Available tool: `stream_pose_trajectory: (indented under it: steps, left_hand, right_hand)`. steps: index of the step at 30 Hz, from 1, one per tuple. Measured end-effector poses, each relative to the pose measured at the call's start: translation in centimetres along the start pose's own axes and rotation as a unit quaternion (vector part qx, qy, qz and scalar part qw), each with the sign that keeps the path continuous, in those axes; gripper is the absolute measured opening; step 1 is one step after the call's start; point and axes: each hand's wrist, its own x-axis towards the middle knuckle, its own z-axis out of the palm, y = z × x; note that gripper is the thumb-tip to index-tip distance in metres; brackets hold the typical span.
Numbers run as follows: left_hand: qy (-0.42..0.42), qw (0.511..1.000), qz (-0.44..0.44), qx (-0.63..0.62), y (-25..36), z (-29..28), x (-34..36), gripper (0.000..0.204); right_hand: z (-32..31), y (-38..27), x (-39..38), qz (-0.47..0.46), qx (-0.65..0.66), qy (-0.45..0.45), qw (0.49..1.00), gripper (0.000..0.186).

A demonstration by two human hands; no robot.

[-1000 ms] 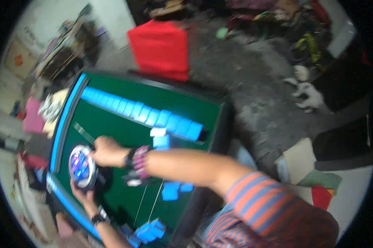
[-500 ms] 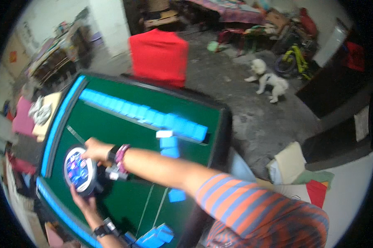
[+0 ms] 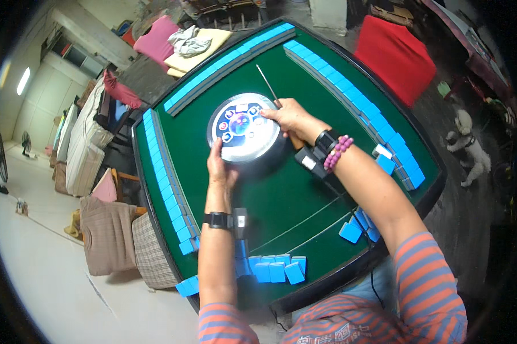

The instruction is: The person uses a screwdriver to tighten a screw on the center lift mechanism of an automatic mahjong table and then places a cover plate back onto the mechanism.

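Note:
The round control panel [image 3: 241,127] of a mahjong table, silver-rimmed with lit coloured buttons, is over the middle of the green felt [image 3: 304,189]. My left hand [image 3: 220,167] grips its near-left rim, thumb on top and the other fingers partly hidden below. At its right rim my right hand [image 3: 297,119] is closed round a screwdriver [image 3: 268,82], its thin shaft pointing away and its brown handle showing under the palm. That hand's thumb also rests on the panel edge. Whether the panel is lifted off the felt is hard to tell.
Blue-backed mahjong tiles [image 3: 165,183] stand in rows along the table sides. Several loose tiles [image 3: 276,270] lie near me, others [image 3: 358,226] by my right forearm. A red-covered chair [image 3: 393,57] stands at the far right, near a white dog [image 3: 467,150]. A cushioned chair [image 3: 106,235] is at left.
My view has swung left, so the table sits more centrally and the dog is at the right edge. Both hands stay at the panel; the screwdriver in my right hand now shows clearly.

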Motion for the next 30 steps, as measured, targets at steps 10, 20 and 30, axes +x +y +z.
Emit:
stream_pose_trajectory:
  steps: [10, 20, 30]
  left_hand:
    - [-0.064, 0.998, 0.003, 0.024, 0.3, -1.6, 1.4, 0.046]
    - [-0.055, 0.998, -0.002, -0.005, 0.7, -0.1, 0.9, 0.041]
    - [-0.064, 0.994, 0.001, 0.092, 1.0, -1.5, -3.0, 0.056]
  right_hand:
    - [1.0, 1.2, -2.0, -0.005, 0.037, 0.05, 0.998, 0.032]
    - [1.6, 0.7, -2.5, 0.001, 0.012, 0.087, 0.996, 0.037]
    - [-3.4, -3.6, -15.3, -0.042, -0.043, 0.002, 0.998, 0.049]
